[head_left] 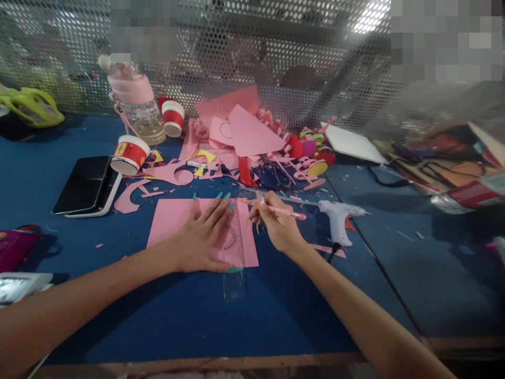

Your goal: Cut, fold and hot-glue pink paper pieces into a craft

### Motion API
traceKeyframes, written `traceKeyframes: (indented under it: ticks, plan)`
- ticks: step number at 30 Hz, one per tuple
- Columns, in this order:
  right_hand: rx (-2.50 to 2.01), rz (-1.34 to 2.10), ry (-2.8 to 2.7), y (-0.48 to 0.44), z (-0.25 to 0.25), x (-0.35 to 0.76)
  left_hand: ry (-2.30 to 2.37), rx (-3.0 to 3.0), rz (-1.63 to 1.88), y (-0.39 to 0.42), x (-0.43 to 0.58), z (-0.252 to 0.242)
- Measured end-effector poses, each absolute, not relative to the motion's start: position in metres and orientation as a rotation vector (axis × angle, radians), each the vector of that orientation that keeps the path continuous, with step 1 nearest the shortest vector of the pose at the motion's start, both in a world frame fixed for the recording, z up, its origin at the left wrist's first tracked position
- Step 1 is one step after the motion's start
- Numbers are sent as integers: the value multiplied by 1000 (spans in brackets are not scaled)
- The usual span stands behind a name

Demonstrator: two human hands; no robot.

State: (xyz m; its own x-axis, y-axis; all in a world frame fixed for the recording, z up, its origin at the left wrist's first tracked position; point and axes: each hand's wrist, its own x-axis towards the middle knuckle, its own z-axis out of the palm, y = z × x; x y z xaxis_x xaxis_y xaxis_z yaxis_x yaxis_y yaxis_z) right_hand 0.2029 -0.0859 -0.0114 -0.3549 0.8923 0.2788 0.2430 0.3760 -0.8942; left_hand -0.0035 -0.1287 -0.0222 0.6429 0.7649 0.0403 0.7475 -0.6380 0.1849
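Observation:
A pink sheet of paper (168, 223) lies on the blue table, with a clear plastic ruler (235, 284) across its right side. The ruler has a protractor arc and its near end sticks out past the sheet. My left hand (199, 234) presses flat on the sheet and the ruler, its fingers spread, with long teal nails. In my right hand (278, 223) is a pink pencil (286, 212), gripped between thumb and fingers. The pencil's tip points left, close to the ruler's far end; whether it touches the paper I cannot tell.
Behind the sheet lie pink scraps (161, 172), a red-handled tool (246, 172) and blue-handled scissors (272, 176). A glue gun (337, 218) rests to the right. On the left are a phone (83, 184), paper cups (130, 155) and a bottle (138, 105). A perforated metal screen (236, 47) stands behind.

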Motion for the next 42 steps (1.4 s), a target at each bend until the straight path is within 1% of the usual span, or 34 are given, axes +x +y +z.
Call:
traceKeyframes:
  ticks: [9, 20, 27, 34, 39, 42]
  plan:
    - [-1014, 898, -2030, -93, -1, 212, 1247, 2679, 135, -129, -4, -18]
    - [-873, 857, -2220, -105, 12, 222, 1262, 2663, 144, -128, -5, -16]
    - [-687, 1037, -2200, -108, 23, 224, 1298, 2673, 98, -129, 0, -10]
    - [-629, 1410, -2049, -110, 21, 224, 1298, 2645, 88, -129, 0, -11]
    - [-574, 1510, -1980, -110, 16, 223, 1312, 2647, 102, -130, 1, -12]
    - [-617, 1550, -1948, -111, 17, 222, 1317, 2625, 64, -130, 2, -9]
